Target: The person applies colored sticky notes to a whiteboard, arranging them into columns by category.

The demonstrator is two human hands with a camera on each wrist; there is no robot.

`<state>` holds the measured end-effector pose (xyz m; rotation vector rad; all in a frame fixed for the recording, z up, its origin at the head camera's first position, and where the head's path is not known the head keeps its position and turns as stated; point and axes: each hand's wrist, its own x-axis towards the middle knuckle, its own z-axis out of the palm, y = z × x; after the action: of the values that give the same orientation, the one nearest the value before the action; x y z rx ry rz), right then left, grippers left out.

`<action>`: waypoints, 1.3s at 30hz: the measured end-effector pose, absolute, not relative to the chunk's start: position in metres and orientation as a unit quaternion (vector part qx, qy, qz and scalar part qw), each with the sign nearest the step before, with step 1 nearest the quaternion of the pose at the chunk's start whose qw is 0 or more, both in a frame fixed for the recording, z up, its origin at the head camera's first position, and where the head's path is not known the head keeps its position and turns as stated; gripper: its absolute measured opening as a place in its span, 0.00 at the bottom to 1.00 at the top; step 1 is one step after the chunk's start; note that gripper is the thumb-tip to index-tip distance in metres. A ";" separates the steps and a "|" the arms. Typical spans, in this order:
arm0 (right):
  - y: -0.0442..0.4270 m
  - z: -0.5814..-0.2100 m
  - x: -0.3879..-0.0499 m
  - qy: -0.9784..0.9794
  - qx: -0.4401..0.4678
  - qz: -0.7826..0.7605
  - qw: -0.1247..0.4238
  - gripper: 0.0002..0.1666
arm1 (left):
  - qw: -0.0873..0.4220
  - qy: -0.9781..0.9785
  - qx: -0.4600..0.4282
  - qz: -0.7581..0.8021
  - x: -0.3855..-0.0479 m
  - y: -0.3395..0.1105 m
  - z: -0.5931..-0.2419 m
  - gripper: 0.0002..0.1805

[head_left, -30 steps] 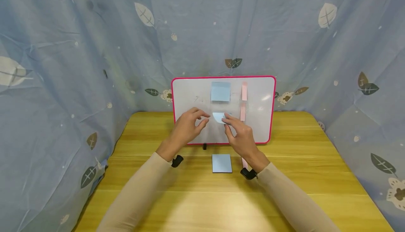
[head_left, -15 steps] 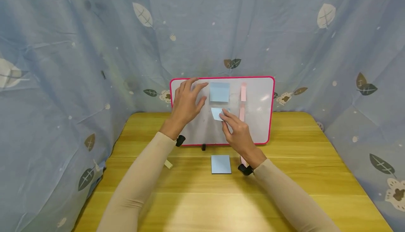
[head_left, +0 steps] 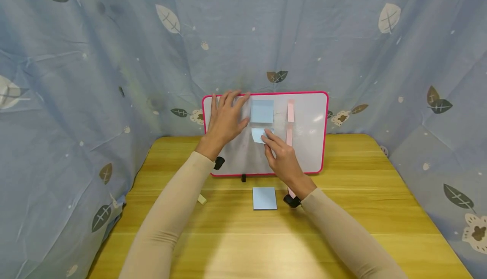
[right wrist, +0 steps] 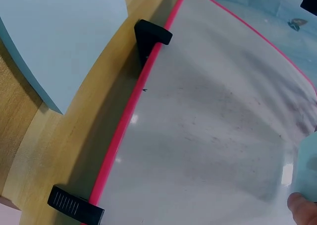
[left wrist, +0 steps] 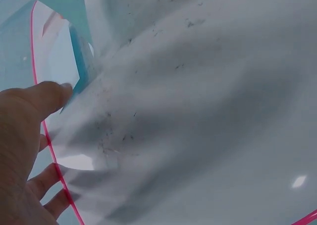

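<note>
My right hand pinches a light blue sticky note at its right side, in front of the whiteboard. In the right wrist view, one fingertip shows against the note. A larger-looking square blue sticky note is stuck on the board just above. My left hand has its fingers spread at the board's pink top edge, its thumb beside that upper note. Two pink sticky strips, an upper one and a lower one, hang to the right.
A blue sticky-note pad lies on the wooden table before the board. A pink strip pad is partly hidden by my right wrist, and a yellow one by my left sleeve. Black feet support the board. Patterned curtains surround the table.
My left hand has risen from beside the held note to the board's top edge. My right hand has lifted the pinched note slightly toward the upper one. The view has shifted a little.
</note>
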<state>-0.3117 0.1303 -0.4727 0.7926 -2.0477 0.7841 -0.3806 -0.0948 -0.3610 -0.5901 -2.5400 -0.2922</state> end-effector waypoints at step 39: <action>0.127 -0.481 -0.319 -0.837 0.310 0.267 0.363 0.23 | 0.271 -0.938 -0.203 -0.072 -0.388 -0.087 -0.376 0.64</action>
<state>-0.3190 0.1269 -0.4812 0.7975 -2.1559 0.6865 -0.3883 -0.0867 -0.3762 -0.5472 -2.5265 -0.1928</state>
